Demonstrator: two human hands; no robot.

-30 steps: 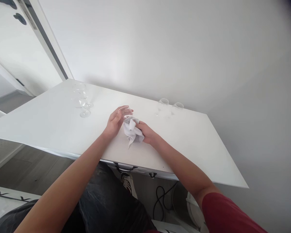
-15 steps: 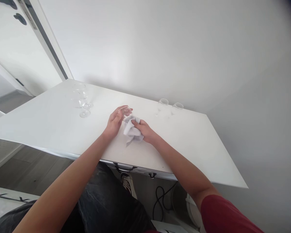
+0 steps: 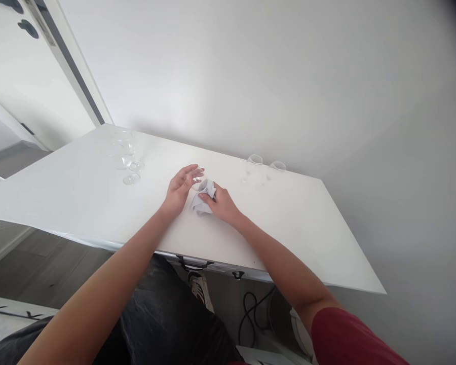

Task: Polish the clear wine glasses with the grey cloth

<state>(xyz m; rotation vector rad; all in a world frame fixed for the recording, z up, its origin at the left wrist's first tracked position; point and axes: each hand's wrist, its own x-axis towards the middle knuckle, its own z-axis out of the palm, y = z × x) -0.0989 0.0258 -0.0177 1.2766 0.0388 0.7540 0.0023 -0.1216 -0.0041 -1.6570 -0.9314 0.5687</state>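
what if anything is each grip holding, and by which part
Left grip: a glass, exact part unclear. Right grip: a cloth, by its right side.

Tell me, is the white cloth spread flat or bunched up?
Bunched up: the cloth shows crumpled folds, gathered in the right hand.

The right grip (image 3: 223,204) has edged in nearer the left grip (image 3: 177,191) and the clear drinking glass (image 3: 196,175) within the past second. Its thumb now lies lower across the white cloth (image 3: 200,205), drawn into a tighter bunch just left of that grip; the loose corner that trailed below is now gathered up.
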